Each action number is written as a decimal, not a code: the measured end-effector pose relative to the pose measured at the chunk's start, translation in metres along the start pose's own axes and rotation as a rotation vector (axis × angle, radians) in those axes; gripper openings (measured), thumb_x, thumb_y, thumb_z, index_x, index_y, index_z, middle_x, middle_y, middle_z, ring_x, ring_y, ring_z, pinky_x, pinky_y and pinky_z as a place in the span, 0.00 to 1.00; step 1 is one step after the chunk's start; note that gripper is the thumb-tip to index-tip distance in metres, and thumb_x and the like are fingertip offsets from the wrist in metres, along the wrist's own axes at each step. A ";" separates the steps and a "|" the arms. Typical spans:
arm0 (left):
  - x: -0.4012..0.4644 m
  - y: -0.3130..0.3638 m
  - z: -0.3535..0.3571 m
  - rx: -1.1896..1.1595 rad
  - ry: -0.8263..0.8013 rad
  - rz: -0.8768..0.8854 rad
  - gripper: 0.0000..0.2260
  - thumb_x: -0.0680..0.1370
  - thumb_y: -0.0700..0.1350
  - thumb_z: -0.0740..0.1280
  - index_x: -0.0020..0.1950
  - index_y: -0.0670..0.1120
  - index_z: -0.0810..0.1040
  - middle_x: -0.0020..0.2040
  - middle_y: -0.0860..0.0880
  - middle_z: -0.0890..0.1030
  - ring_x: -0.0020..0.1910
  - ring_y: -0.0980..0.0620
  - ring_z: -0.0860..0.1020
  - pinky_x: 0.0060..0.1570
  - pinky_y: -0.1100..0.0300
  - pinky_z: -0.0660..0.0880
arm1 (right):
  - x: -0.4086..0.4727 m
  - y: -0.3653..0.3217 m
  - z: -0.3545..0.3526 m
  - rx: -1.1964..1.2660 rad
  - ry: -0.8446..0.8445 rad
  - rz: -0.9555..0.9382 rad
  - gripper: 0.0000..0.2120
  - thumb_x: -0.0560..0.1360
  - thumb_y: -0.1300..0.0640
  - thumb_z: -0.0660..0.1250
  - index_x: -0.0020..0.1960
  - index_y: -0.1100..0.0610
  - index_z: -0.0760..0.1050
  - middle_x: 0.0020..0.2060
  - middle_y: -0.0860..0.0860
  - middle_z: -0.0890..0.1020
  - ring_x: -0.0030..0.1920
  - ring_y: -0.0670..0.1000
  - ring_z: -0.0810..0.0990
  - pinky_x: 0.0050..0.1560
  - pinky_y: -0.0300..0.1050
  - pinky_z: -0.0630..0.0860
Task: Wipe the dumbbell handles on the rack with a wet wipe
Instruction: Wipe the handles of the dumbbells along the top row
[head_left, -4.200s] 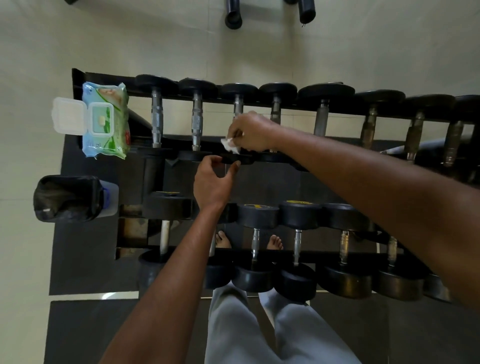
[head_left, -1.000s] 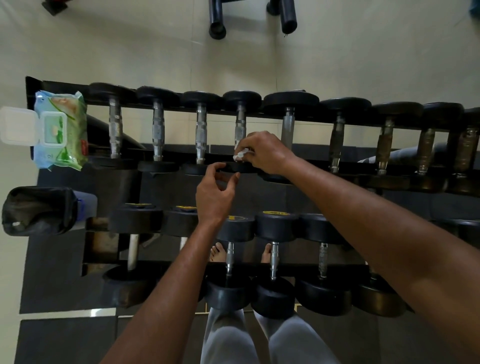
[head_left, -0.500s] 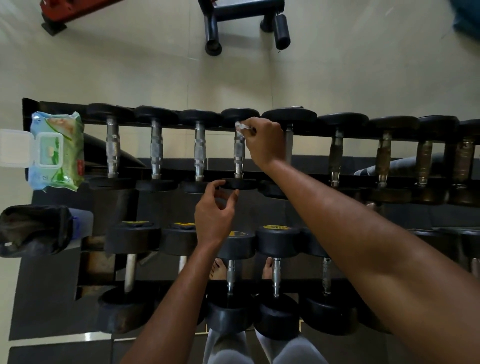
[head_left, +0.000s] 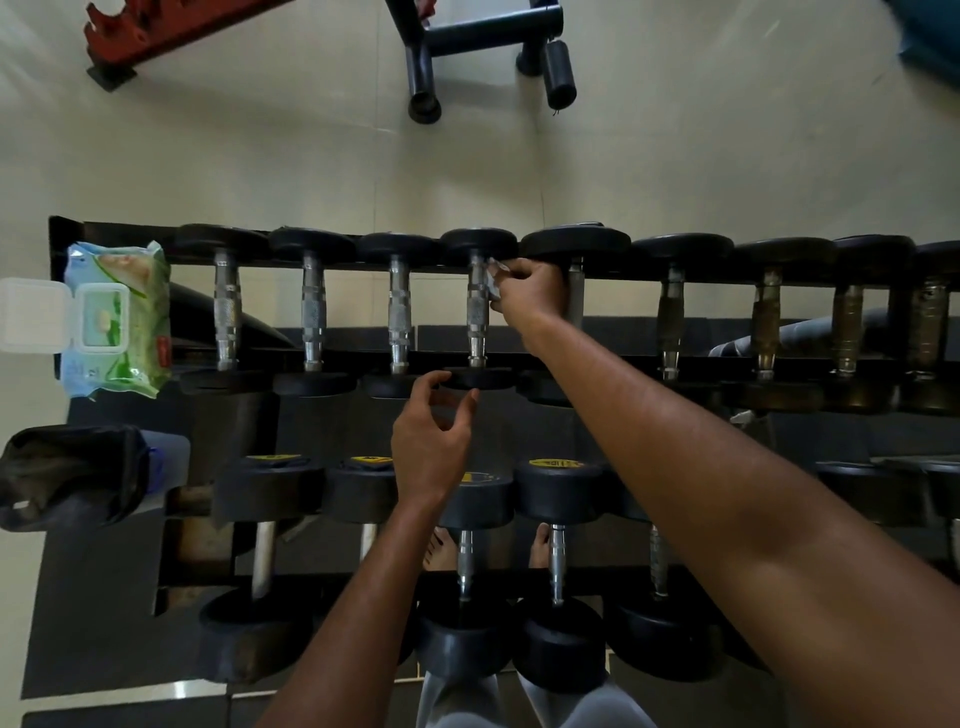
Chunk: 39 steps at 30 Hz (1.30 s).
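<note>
- Right hand (head_left: 530, 293) fingers closed around the wet wipe (head_left: 493, 283), pinching it against the upper part of the fourth handle (head_left: 477, 312) on the top row; wad kept small, likely so it wraps the narrow bar.
- Wipe mostly hidden under the hand; only a white edge showing beside the bar, just below the far head (head_left: 478, 247).
- Left hand (head_left: 428, 447) fingers open and curled, empty, hovering just at the near head (head_left: 475, 378) of the same dumbbell; probably placed to steady it or turn it so the wipe reaches all round. Actual contact not clear.
- Three handles to the left bright and clean-looking; those to the right dull and brownish, so work judged to run left to right, with most of the top row left.
- Rack (head_left: 124, 231) holding dumbbells in cradles, handles exposed between heads, so wiping possible without lifting.
- Wipes pack (head_left: 117, 317) resting on the rack's left end, lid flipped open for a quick refill.
- Dark lined bin (head_left: 72, 475) just below the pack, presumably for spent wipes.
</note>
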<state>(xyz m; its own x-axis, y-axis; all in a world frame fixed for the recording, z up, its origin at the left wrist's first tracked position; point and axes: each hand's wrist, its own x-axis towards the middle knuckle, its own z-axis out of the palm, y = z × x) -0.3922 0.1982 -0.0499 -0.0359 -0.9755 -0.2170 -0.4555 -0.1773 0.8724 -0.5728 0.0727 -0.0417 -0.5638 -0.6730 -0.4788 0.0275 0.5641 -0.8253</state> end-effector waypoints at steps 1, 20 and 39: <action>0.000 0.000 0.000 0.001 0.000 0.001 0.16 0.81 0.52 0.76 0.67 0.52 0.78 0.47 0.59 0.83 0.47 0.64 0.81 0.44 0.66 0.79 | 0.001 0.000 0.000 0.030 -0.019 0.019 0.02 0.81 0.54 0.74 0.52 0.47 0.84 0.46 0.47 0.87 0.50 0.50 0.87 0.55 0.53 0.86; 0.001 0.000 0.001 0.011 0.019 0.008 0.16 0.81 0.52 0.76 0.65 0.52 0.78 0.45 0.58 0.82 0.41 0.62 0.81 0.39 0.71 0.74 | -0.019 -0.003 -0.031 -0.372 -0.317 0.185 0.13 0.81 0.54 0.73 0.61 0.59 0.79 0.54 0.54 0.83 0.55 0.52 0.84 0.61 0.50 0.83; 0.001 -0.006 0.001 0.037 0.009 0.007 0.18 0.81 0.58 0.74 0.67 0.54 0.77 0.47 0.58 0.82 0.46 0.62 0.81 0.44 0.61 0.80 | -0.017 -0.071 -0.021 -1.060 -0.359 -0.865 0.08 0.82 0.54 0.72 0.59 0.50 0.87 0.49 0.47 0.88 0.45 0.50 0.85 0.45 0.43 0.79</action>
<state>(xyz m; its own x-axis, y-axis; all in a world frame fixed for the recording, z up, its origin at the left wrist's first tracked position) -0.3902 0.1987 -0.0558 -0.0308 -0.9779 -0.2066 -0.4883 -0.1656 0.8568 -0.5828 0.0542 0.0316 0.1593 -0.9791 -0.1265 -0.9283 -0.1050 -0.3566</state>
